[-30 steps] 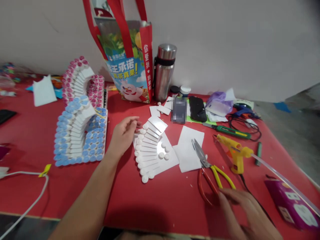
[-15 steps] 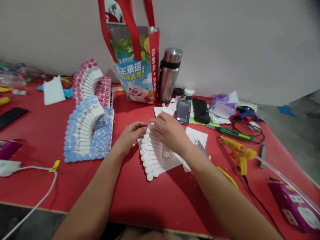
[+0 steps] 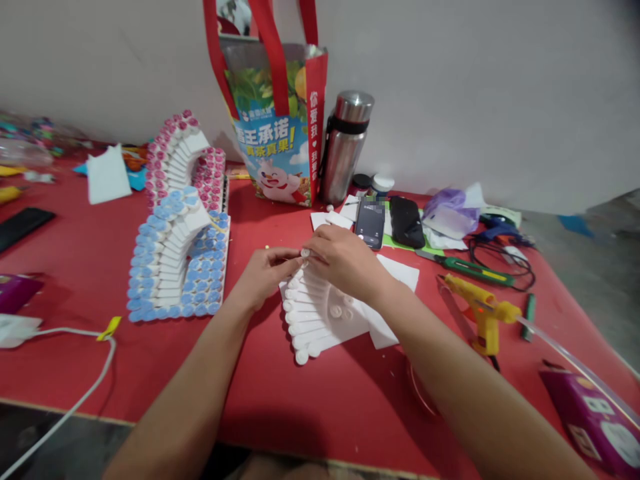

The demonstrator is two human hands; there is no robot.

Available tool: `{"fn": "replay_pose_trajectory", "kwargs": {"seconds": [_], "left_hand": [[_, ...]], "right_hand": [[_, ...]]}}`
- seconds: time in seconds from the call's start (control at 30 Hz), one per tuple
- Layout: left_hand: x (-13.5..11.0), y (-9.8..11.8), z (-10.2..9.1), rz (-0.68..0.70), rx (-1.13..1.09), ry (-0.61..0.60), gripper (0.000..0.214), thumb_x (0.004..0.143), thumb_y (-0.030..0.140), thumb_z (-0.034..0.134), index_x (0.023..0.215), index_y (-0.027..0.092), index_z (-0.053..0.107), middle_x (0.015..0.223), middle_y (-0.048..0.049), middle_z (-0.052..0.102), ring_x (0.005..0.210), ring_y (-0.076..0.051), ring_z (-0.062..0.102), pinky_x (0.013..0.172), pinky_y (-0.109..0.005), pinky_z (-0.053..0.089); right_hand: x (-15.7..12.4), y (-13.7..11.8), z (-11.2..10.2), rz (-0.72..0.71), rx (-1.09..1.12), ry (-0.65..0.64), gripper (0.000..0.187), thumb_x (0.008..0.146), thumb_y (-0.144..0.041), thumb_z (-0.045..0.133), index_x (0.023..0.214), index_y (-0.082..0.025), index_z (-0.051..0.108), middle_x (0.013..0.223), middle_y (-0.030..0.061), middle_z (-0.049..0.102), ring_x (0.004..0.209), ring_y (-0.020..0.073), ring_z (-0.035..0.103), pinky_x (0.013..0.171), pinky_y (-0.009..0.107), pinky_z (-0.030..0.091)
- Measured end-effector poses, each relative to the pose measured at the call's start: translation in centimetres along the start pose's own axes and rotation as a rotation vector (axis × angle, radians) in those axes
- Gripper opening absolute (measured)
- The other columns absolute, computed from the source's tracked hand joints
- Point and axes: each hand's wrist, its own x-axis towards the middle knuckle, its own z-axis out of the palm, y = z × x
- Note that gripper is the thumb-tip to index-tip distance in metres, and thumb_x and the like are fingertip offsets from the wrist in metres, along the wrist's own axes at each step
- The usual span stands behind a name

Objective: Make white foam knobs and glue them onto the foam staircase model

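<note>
A white foam staircase model edged with round white caps lies on the red table in front of me. My left hand curls against its upper left edge, fingertips pinching at the top step. My right hand covers the top steps, its thumb and forefinger pinched on a small white cap where the two hands meet. A few loose white caps rest on the model's base sheet.
Blue-capped and pink-capped staircase models stand to the left. A printed bag, steel flask and two phones stand behind. A yellow glue gun, cutter, cables and purple box lie right.
My right hand came up from the table's near right edge onto the top of the white model, meeting my left hand. The camera shifted slightly left.
</note>
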Motion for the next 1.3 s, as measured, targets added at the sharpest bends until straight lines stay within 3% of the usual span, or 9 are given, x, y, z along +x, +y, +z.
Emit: {"fn": "replay_pose_trajectory", "kwargs": {"seconds": [0.13, 0.33, 0.6, 0.8, 1.3], "left_hand": [[-0.1, -0.1, 0.0, 0.016, 0.029, 0.046, 0.035, 0.060, 0.041, 0.091, 0.082, 0.015, 0.084, 0.075, -0.0077, 0.075, 0.067, -0.017, 0.059, 0.066, -0.030, 0.047], [-0.1, -0.6, -0.1, 0.056, 0.084, 0.050, 0.023, 0.070, 0.037, 0.085, 0.082, 0.018, 0.085, 0.081, -0.0080, 0.077, 0.072, -0.019, 0.063, 0.069, -0.032, 0.048], [0.0, -0.5, 0.0, 0.023, 0.056, 0.049, 0.030, 0.065, 0.037, 0.089, 0.087, 0.017, 0.085, 0.080, -0.0087, 0.078, 0.073, -0.020, 0.063, 0.072, -0.033, 0.048], [-0.1, -0.5, 0.1, -0.004, 0.022, 0.041, 0.032, 0.066, 0.037, 0.089, 0.091, 0.017, 0.085, 0.080, -0.0085, 0.078, 0.071, -0.019, 0.063, 0.071, -0.033, 0.049], [-0.3, -0.2, 0.1, 0.062, 0.102, 0.040, 0.025, 0.070, 0.040, 0.086, 0.084, 0.020, 0.085, 0.085, -0.0081, 0.079, 0.082, -0.023, 0.066, 0.076, -0.034, 0.050]], "right_hand": [[-0.1, 0.5, 0.2, -0.009, 0.048, 0.023, 0.020, 0.098, -0.016, 0.058, 0.101, -0.012, 0.077, 0.096, 0.0120, 0.068, 0.090, 0.0216, 0.059, 0.078, 0.033, 0.041], [-0.2, 1.1, 0.3, 0.003, 0.167, 0.035, 0.017, 0.096, -0.016, 0.062, 0.094, -0.014, 0.078, 0.096, 0.0111, 0.068, 0.093, 0.0211, 0.062, 0.079, 0.032, 0.045], [-0.4, 1.2, 0.2, 0.010, 0.169, 0.030, 0.018, 0.095, -0.014, 0.061, 0.101, -0.013, 0.078, 0.096, 0.0111, 0.068, 0.092, 0.0207, 0.062, 0.079, 0.032, 0.045], [-0.8, 1.1, -0.3, 0.029, 0.125, 0.047, 0.028, 0.094, -0.012, 0.058, 0.119, -0.008, 0.071, 0.099, 0.0126, 0.070, 0.091, 0.0215, 0.061, 0.082, 0.033, 0.044], [-0.5, 0.7, 0.0, 0.008, 0.096, 0.027, 0.021, 0.098, -0.016, 0.057, 0.095, -0.014, 0.078, 0.098, 0.0118, 0.068, 0.090, 0.0209, 0.060, 0.076, 0.032, 0.042]]}}
